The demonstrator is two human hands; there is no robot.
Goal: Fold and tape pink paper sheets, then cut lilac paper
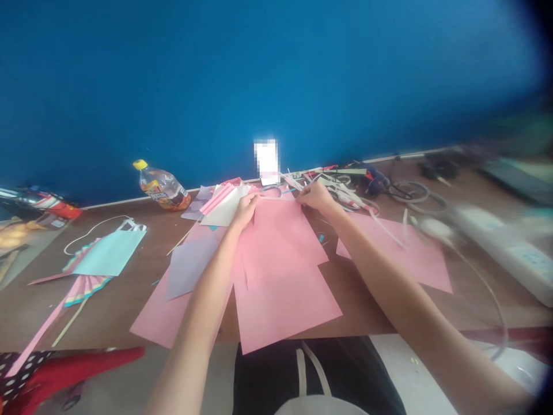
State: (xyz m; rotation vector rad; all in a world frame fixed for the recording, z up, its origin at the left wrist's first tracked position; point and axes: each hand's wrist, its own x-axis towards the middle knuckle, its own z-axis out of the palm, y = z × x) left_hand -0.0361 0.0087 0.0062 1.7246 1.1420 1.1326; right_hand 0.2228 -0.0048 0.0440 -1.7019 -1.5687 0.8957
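Both my arms reach forward over a brown table (pixel 112 300). My left hand (pixel 244 210) and my right hand (pixel 317 196) pinch the far edge of a pink paper sheet (pixel 280 242), one at each far corner. That sheet lies on top of other pink sheets (pixel 285 311). A lilac sheet (pixel 190 265) lies just left of my left forearm. Folded pink and cream paper (pixel 222 203) sits just beyond my left hand.
A tipped plastic bottle with a yellow cap (pixel 162 187) lies by the blue wall. A light blue paper bag (pixel 110 251) and a folded fan (pixel 82 288) sit at left. Cables and tools (pixel 389 184) crowd the right back. Another pink sheet (pixel 415 259) lies at right.
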